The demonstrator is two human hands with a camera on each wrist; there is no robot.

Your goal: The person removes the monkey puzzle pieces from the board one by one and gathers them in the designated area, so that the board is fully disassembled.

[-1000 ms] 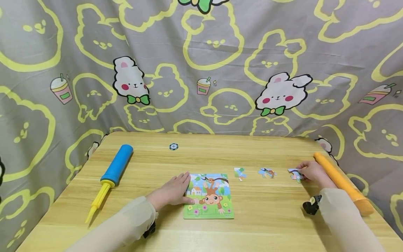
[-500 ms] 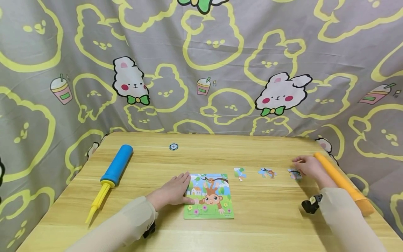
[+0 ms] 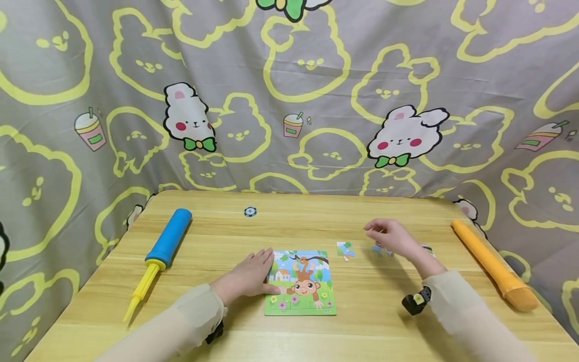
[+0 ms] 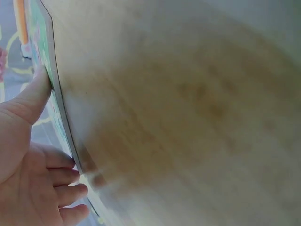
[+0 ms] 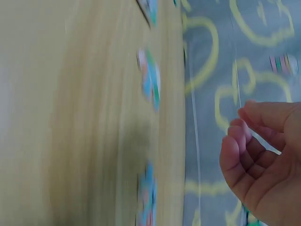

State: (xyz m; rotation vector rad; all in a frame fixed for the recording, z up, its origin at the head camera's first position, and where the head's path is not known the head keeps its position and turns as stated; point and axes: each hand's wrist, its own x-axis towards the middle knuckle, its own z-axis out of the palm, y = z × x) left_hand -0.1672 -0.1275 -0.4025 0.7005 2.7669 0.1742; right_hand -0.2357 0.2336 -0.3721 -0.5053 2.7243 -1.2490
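My left hand (image 3: 250,274) rests with its fingers extended along the left side of a square jigsaw puzzle board (image 3: 294,296), its thumb over the board's edge. A monkey, a house and flowers are printed on the board. My right hand (image 3: 393,236) is in the air above the middle loose puzzle piece (image 3: 382,251), partly covering it. Its fingers are loosely curled, and nothing shows between thumb and fingertips in the right wrist view. Left of it lies another puzzle piece (image 3: 345,250). A third piece (image 3: 428,249) is mostly hidden behind the right forearm.
A blue and yellow hand pump (image 3: 165,244) lies on the table's left side. An orange tube (image 3: 493,264) lies along the right side. A small round chip (image 3: 250,211) is toward the back. A patterned curtain (image 3: 253,75) hangs behind the table.
The right hand has let go of the rightmost puzzle piece, lifted, and moved left over the middle piece. My left hand and the board have stayed put.
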